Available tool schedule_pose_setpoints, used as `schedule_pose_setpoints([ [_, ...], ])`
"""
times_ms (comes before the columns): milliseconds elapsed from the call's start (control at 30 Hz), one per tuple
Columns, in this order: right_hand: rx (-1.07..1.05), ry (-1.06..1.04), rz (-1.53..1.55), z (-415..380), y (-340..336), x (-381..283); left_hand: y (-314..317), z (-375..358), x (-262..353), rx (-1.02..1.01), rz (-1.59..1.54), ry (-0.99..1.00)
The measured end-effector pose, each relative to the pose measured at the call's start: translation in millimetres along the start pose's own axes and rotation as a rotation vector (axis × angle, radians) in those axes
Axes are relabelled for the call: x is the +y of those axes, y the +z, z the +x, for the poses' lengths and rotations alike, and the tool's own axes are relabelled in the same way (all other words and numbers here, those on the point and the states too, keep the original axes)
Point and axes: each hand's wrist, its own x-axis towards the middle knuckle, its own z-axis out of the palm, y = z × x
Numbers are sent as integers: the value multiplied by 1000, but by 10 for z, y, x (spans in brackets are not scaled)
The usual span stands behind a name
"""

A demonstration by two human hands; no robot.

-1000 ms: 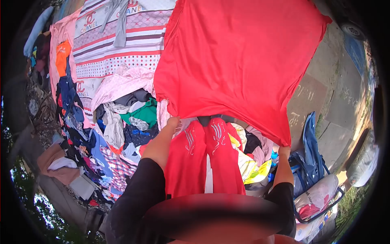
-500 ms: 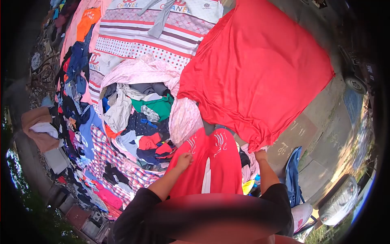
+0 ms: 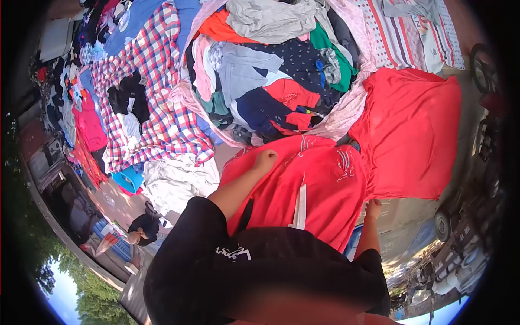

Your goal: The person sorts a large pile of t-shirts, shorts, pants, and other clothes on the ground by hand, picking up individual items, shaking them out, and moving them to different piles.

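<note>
My right hand (image 3: 373, 208) is closed on the near edge of a plain red cloth (image 3: 414, 141), which spreads out in front of it to the right. My left hand (image 3: 265, 161) is a fist over a red garment (image 3: 325, 179) with white embroidery and a white strip, which covers my lap. Whether anything is inside that fist is hidden. Just beyond my knees stands a large pink cloth-lined bundle (image 3: 364, 51), its rim round and open. Inside it lie mixed clothes, among them a grey garment (image 3: 271, 21), a navy patterned one (image 3: 295, 57) and a green one (image 3: 342, 73).
On the left a checked cloth (image 3: 162, 59) lies spread, with a black garment (image 3: 128, 97) on it. White cloth (image 3: 179, 181) lies near my left arm. Another person (image 3: 143, 227) is at the lower left. A wheel (image 3: 442, 226) stands at the right, and a striped sheet (image 3: 401, 32) lies beyond.
My view has swung left and tilted, bringing the checked cloth and another person into sight. The red cloth now spans less area. My right hand still grips its edge.
</note>
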Motion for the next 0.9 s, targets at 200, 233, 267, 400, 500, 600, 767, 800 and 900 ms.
schedule_pose_setpoints([
  [200,-263,-627,51,-748,1167,-2270,-1053,343,-466,318,-2,-166],
  [233,-399,-625,105,-967,1441,-2573,-1176,469,-521,312,-93,-175],
  [267,-533,-617,156,-1198,1712,-2832,-1242,651,-578,375,-99,-151],
  [400,-906,-736,2,-1714,2666,-3255,-1380,1482,-772,574,-75,17],
  [500,-990,-894,-225,-1657,3144,-3210,-1554,2173,-621,745,7,63],
  [600,-1013,-1099,-427,-1471,3209,-3227,-1732,2769,-486,973,104,197],
  [767,-908,-1404,-643,-1388,3117,-3636,-1978,3193,-353,903,201,280],
  [800,-907,-1442,-577,-1453,3089,-3780,-2019,3256,-350,882,253,301],
  [900,-780,-1569,-410,-1541,2953,-3971,-2095,3326,-380,855,375,365],
])
